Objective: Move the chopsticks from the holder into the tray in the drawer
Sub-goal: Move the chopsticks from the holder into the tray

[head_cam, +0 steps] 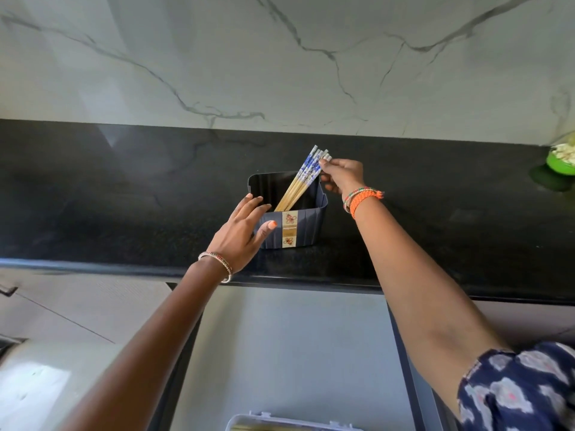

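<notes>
A bundle of chopsticks (303, 178) is standing slanted in a dark blue holder (294, 225) that is sitting on the black stone surface (124, 197), near its front edge. Their long axis is running from lower left to upper right: the plain wooden tips are resting down inside the holder toward its near-left side, and the blue-and-white patterned ends are pointing up and away, leaning over the holder's far-right corner and sticking out above the rim.

The right hand (342, 177) is reaching in from the right, and its grip is pinching the patterned top ends of the chopsticks between the fingertips, narrow and closed around them. An orange band and beaded bangles are sitting on that wrist.

The left hand (241, 234) is bracing the holder's near-left corner, fingers spread over the rim and the thumb pressing on the front wall beside a paper label (290, 229). Its grip is wide, wrapping the holder's corner.

Below the surface's edge a drawer (289, 353) is standing open, its pale grey floor showing. At the bottom edge of the view the rim of a light-coloured tray (280, 422) is peeking in, lying in the drawer. A green bowl (561, 161) is sitting at the far right of the surface, well apart from the holder.
</notes>
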